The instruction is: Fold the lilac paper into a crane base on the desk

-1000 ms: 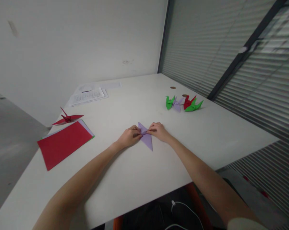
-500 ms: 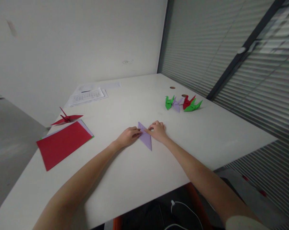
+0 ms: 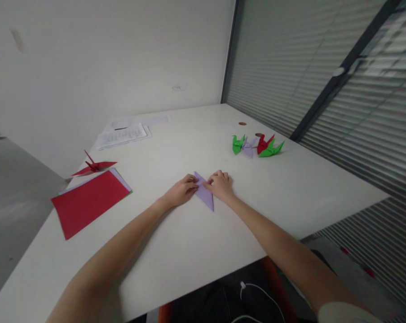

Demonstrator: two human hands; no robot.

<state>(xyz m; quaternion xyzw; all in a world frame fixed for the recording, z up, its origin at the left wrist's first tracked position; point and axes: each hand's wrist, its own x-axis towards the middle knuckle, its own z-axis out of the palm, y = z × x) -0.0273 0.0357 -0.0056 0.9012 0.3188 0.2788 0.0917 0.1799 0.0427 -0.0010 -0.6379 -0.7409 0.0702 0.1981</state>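
Note:
A folded lilac paper (image 3: 205, 195), long and pointed, lies flat on the white table (image 3: 189, 251) in front of me. My left hand (image 3: 180, 191) presses its left edge with curled fingertips. My right hand (image 3: 220, 185) presses the right edge, fingertips meeting the left hand's near the paper's upper half. Both hands hold the paper down against the table; its lower point sticks out toward me between my wrists.
A stack of coloured sheets with red on top (image 3: 89, 200) lies at the left, a red paper crane (image 3: 94, 166) behind it. Printed papers (image 3: 122, 134) sit at the back. Green, lilac and red folded cranes (image 3: 257, 146) stand at the right near window blinds.
Both hands slid slightly along the lilac paper, flattening the raised fold in the middle; the paper now lies flat. Nothing else on the table moved.

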